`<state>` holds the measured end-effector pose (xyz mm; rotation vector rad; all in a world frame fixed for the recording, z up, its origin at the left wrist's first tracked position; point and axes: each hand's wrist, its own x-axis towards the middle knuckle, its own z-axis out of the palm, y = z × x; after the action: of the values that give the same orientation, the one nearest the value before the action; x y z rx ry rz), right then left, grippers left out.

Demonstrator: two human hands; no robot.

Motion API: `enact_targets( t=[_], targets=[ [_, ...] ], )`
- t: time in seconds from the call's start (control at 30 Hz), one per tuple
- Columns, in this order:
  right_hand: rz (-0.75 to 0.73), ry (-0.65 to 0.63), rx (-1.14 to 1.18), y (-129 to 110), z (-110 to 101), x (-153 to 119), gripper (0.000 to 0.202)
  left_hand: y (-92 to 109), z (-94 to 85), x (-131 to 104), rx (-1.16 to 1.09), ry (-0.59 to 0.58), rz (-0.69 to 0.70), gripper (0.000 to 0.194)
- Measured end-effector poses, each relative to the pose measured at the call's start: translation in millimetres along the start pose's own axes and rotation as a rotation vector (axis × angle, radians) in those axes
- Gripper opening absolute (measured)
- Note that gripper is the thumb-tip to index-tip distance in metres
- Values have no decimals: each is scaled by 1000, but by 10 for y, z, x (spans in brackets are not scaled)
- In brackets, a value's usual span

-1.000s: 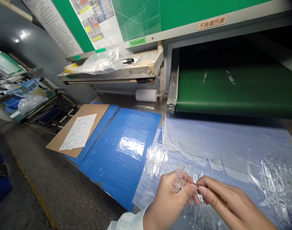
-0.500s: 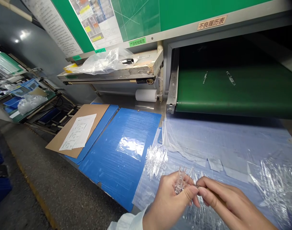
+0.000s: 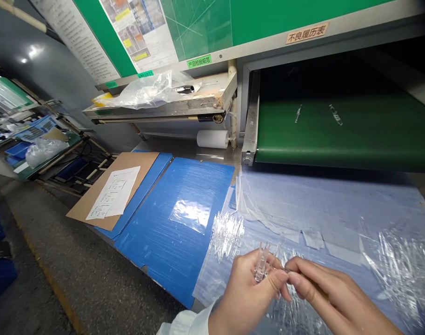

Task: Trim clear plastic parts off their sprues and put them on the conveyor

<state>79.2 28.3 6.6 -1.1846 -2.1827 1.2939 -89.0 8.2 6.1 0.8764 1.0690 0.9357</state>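
Observation:
Clear plastic parts (image 3: 262,265) stick up from my left hand (image 3: 249,286), whose fingers are closed around them. My right hand (image 3: 320,286) meets it at the fingertips, thumb and forefinger pinched together; what sits in that pinch is too small and covered to make out. Beneath both hands lies a loose heap of clear plastic parts (image 3: 292,309) on the bluish sheeting. A neater bunch of clear parts (image 3: 227,235) rests just left of and beyond my left hand. To the right spreads a larger pile of clear parts (image 3: 408,270).
Beyond the sheeting (image 3: 320,200) stands a green conveyor belt (image 3: 341,135) carrying two small clear pieces. On the left are a blue board (image 3: 156,237) with a clear bag (image 3: 191,211) and brown cardboard (image 3: 139,160) under papers. A shelf (image 3: 156,111) holds crumpled plastic.
Almost nothing differs. Both hands keep the same place and grip, with only a very slight shift of the fingers and the view.

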Motion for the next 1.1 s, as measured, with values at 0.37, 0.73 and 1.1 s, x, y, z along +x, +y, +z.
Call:
enact_targets(
  t=[0.37, 0.73, 1.1],
  targets=[
    [-33, 143, -77, -39, 17, 15, 30, 28, -17, -5, 102, -3, 17, 17],
    [482, 634, 73, 228, -277, 61, 37, 28, -27, -65, 100, -71, -145, 17],
    [340, -22, 542, 14, 108, 700, 42, -235, -136, 98, -261, 198, -268, 35]
  ],
)
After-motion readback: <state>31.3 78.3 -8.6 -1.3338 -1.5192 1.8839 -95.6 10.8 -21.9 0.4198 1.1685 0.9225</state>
